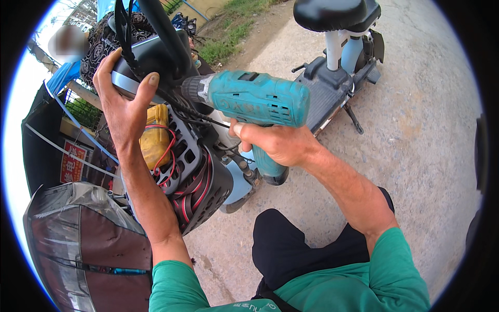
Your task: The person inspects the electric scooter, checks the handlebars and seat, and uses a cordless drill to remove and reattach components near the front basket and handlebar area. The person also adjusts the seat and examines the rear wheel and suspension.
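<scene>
My right hand (280, 144) is wrapped round the handle of a teal cordless drill (254, 98). The drill's chuck points left, close to the black front housing (156, 54) below an electric scooter's handlebar. Whether a bit touches a screw there is hidden. My left hand (122, 104) grips that housing's edge, thumb on the near side and fingers round the far left side. Black cables (189, 110) run from the housing past the drill. Under my left wrist, a yellow wrapped pack (155, 139) with red wires rests at the black front basket (212, 190).
The scooter's footboard (325, 88) and black seat (332, 14) extend to the upper right over concrete ground (416, 156). At the lower left stands a brown and clear plastic cover (88, 239). A person in patterned clothing (106, 44) is beyond the handlebar, near a dark umbrella (41, 135).
</scene>
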The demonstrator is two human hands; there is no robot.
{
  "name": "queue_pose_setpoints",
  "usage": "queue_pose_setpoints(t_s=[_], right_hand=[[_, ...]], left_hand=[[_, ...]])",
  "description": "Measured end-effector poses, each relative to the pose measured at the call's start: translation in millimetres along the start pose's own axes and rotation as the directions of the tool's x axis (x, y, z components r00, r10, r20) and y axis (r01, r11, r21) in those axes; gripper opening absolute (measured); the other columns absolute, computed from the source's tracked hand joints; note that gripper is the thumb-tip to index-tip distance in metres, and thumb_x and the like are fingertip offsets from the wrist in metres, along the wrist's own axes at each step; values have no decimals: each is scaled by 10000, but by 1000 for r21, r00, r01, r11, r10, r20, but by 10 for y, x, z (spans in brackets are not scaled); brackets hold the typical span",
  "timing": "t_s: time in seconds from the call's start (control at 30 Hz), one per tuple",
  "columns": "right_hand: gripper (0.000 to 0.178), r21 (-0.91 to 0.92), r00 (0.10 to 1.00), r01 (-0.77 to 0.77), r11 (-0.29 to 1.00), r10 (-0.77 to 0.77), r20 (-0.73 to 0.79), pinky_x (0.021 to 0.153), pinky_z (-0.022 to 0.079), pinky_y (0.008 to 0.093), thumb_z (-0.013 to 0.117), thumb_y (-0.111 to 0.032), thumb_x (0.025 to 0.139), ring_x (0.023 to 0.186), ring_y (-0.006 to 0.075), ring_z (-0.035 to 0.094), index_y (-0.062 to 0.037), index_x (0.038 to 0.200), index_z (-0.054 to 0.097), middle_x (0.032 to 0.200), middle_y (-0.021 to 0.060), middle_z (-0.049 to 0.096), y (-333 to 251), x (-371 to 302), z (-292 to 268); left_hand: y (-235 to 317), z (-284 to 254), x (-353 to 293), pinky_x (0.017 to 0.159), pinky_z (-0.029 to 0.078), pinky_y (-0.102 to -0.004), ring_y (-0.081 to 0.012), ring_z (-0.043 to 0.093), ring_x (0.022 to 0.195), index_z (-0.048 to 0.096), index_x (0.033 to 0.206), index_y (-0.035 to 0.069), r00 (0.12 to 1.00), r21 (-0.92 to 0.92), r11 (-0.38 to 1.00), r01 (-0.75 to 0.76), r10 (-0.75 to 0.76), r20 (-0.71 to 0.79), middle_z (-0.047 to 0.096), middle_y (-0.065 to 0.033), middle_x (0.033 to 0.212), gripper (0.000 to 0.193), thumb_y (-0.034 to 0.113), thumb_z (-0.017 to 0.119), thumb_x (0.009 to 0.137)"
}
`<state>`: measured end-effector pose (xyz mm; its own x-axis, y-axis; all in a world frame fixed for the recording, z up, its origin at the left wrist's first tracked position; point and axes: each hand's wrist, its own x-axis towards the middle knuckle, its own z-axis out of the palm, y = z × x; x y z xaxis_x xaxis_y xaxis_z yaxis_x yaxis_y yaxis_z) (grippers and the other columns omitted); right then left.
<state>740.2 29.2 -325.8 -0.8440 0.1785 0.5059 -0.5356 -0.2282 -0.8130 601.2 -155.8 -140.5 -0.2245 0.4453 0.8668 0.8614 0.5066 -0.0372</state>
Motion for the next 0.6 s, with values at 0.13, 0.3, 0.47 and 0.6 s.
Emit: queue_pose_setpoints(t_s=[0.13,0.3,0.47,0.6], right_hand=[[179,0,999,26,1000,-26,33,688,593,316,664,-118,972,714,112,677,-20,1111,721,959,39,729,-22,6,-9],[122,78,999,17,997,-14,-39,629,566,309,684,-139,947,655,97,670,-31,978,733,793,15,722,18,-11,46],[188,167,1000,15,986,-12,-20,680,595,314,701,-125,961,724,99,676,-28,1121,717,963,37,738,47,-105,21],[242,163,998,-51,985,54,-12,701,594,319,660,-57,960,755,127,676,-17,1197,691,1028,66,723,57,-341,-87]], left_hand=[[-24,-4,-6,1132,448,-481,-345,530,1351,586,1444,88,1000,7,1000,-26,26,-6,501,-169,1418,804,425,835,758],[-2,6,-9,1149,433,-478,-342,526,1362,589,1443,89,1000,4,1000,-6,6,-9,504,-169,1427,797,403,835,752],[21,0,-10,1125,463,-481,-346,529,1359,589,1447,104,1000,7,1000,16,-16,-5,490,-167,1429,806,424,830,748],[22,-9,-18,1091,498,-480,-350,537,1349,589,1452,119,1000,4,1000,30,-30,2,474,-166,1427,822,459,825,742]])
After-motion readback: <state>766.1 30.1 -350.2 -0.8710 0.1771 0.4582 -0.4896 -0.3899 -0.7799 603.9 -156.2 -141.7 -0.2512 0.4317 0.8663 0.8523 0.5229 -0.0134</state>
